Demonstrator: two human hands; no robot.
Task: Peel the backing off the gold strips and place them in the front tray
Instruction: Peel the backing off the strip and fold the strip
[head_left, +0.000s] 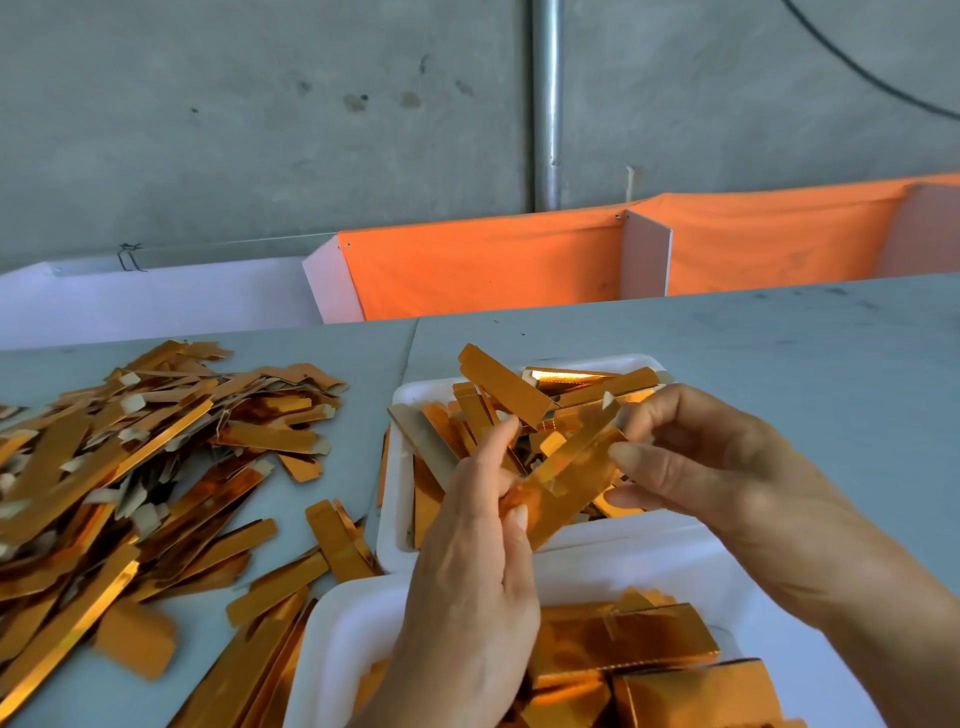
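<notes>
A gold strip (569, 475) hangs slanted between both hands above the far white tray (395, 525). My left hand (467, 582) pinches its lower end between thumb and fingers. My right hand (722, 467) pinches its upper end, where a pale tab of backing sticks up. The far tray holds several loose gold strips (501, 387). The near white tray (337, 639) at the bottom holds folded gold pieces (649, 654).
A big heap of gold strips (130, 457) covers the grey table (779, 343) on the left, some reaching the near tray. Behind the table stand white and orange partitions (483, 270), a concrete wall and a metal pipe (547, 104).
</notes>
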